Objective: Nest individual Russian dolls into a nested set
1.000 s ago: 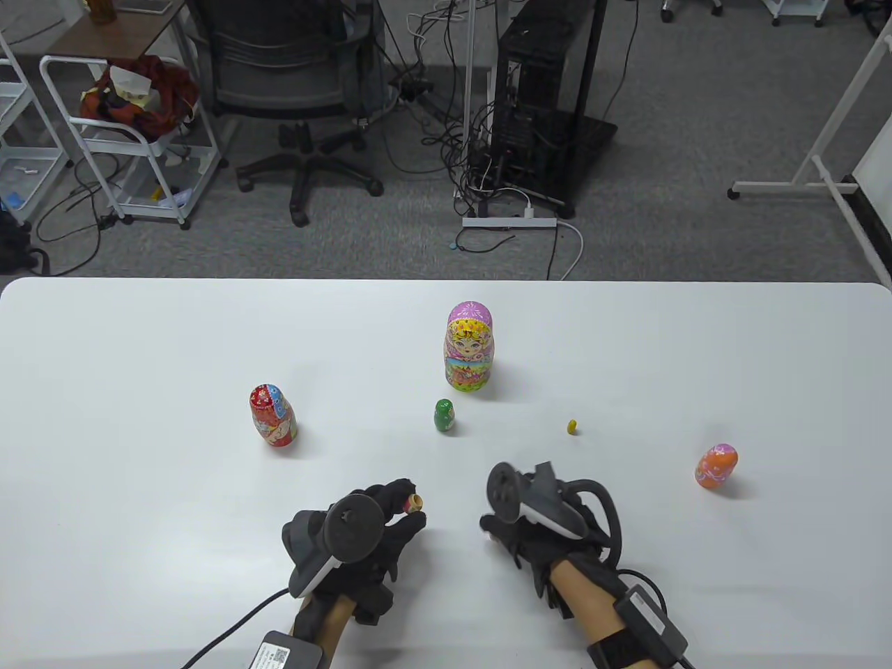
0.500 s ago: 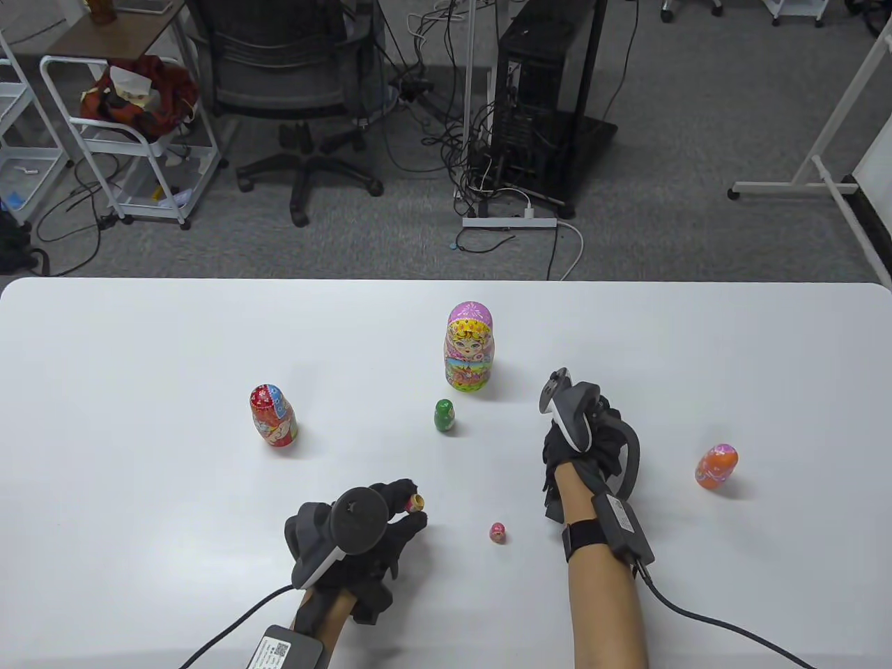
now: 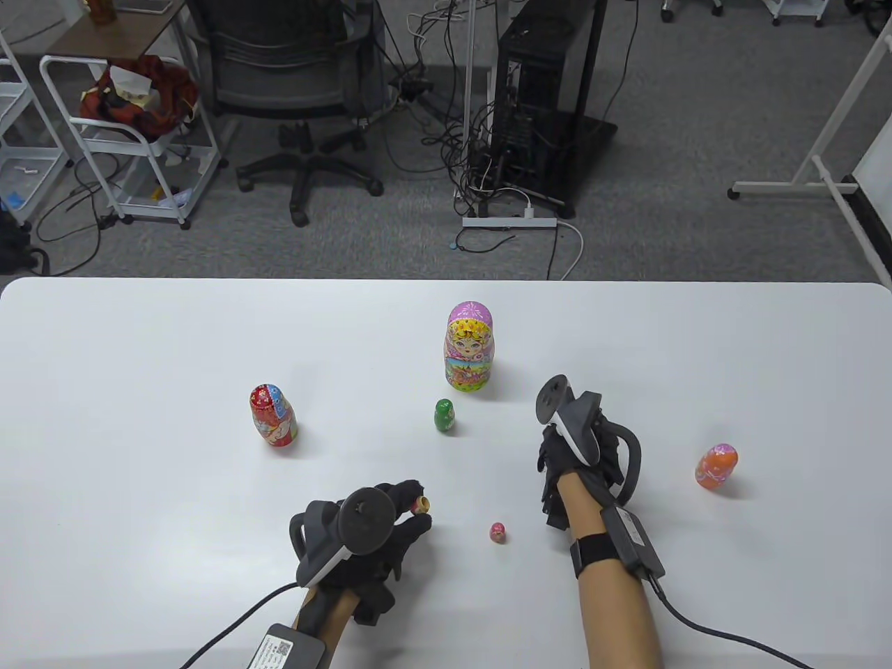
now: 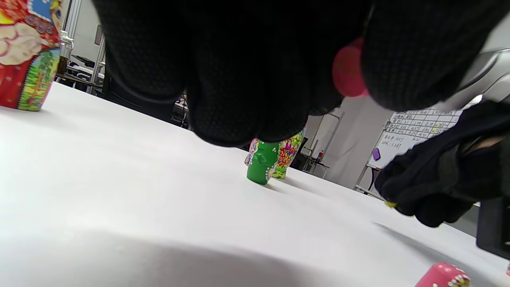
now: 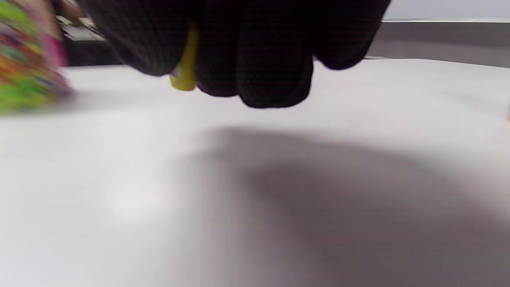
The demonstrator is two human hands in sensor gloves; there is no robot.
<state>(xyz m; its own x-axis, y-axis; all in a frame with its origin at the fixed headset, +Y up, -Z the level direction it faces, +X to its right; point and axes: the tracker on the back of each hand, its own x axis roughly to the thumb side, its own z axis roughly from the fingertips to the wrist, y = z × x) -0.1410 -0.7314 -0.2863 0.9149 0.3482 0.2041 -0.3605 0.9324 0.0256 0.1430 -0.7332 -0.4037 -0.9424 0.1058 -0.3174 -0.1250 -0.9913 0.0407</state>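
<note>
1. Left hand [image 3: 376, 536]: positioned near the front edge of the white bench [image 3: 139, 362]. Its fingertips pinch a small pink doll half [image 3: 420, 504], open end facing outward; in the left wrist view the piece [image 4: 348, 71] shows between the gloved fingers.
2. Right hand [image 3: 582, 446]: placed right of centre, fingers curled downward. The right wrist view shows a tiny yellow doll [image 5: 185, 65] gripped between the fingers, just above the bench surface.
3. Pink doll piece [image 3: 497, 533]: stands on the bench between the two hands.
4. Green doll [image 3: 444, 415]: upright, just in front of the large pink-and-yellow doll [image 3: 470, 346].
5. Red doll [image 3: 272, 416]: upright, left of centre.
6. Orange doll [image 3: 716, 465]: near the right edge, tilted.
</note>
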